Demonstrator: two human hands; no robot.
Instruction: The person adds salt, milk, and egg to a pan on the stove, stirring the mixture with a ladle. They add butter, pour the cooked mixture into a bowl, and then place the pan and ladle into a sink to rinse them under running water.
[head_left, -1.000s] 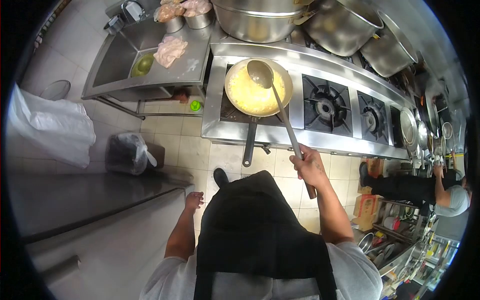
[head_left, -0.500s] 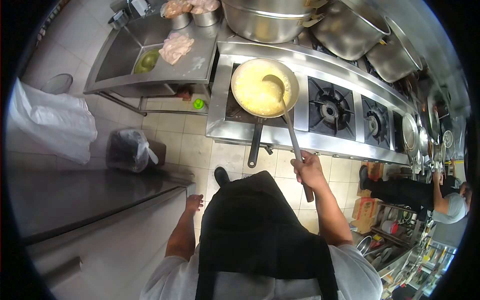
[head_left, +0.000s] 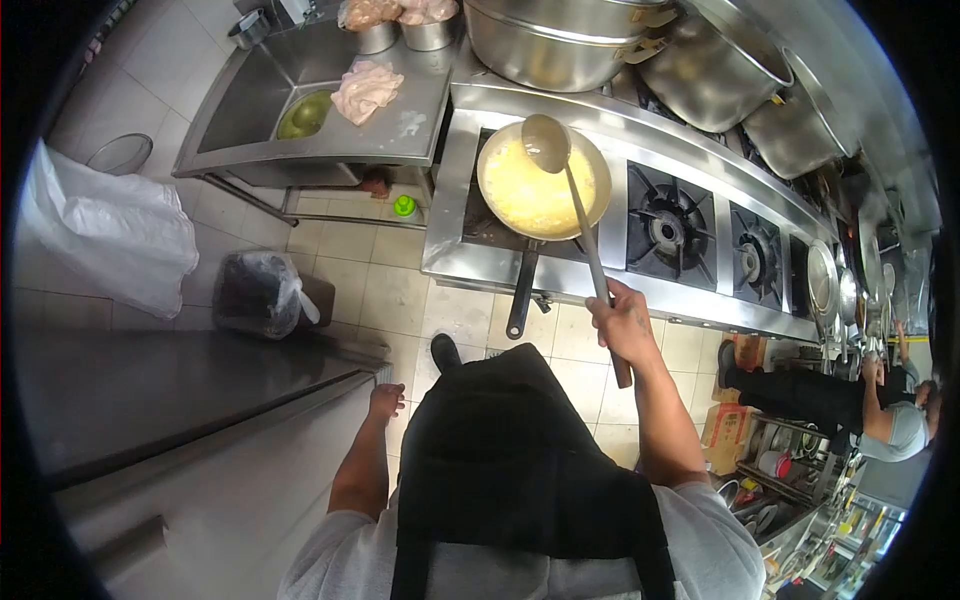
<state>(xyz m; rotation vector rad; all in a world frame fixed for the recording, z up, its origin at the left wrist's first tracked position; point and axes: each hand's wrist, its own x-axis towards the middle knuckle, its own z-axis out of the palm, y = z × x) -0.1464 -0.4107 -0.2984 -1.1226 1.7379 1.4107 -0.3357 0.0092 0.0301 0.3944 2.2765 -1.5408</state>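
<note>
My right hand grips the long handle of a metal ladle. The ladle's bowl is lifted above the far left part of a round pan holding a yellow mixture. The pan sits on the leftmost burner of a steel stove, its dark handle pointing toward me. My left hand hangs low beside my black apron, near the corner of a steel counter, fingers loosely apart and holding nothing.
Two bare burners lie right of the pan, with large steel pots behind. A sink table at far left carries raw meat and a green bowl. A bagged bin stands on the floor. Another person works at right.
The ladle dipped into the yellow mixture half a second ago and has risen out again, its bowl now over the pan's far left edge. My left hand has stayed still.
</note>
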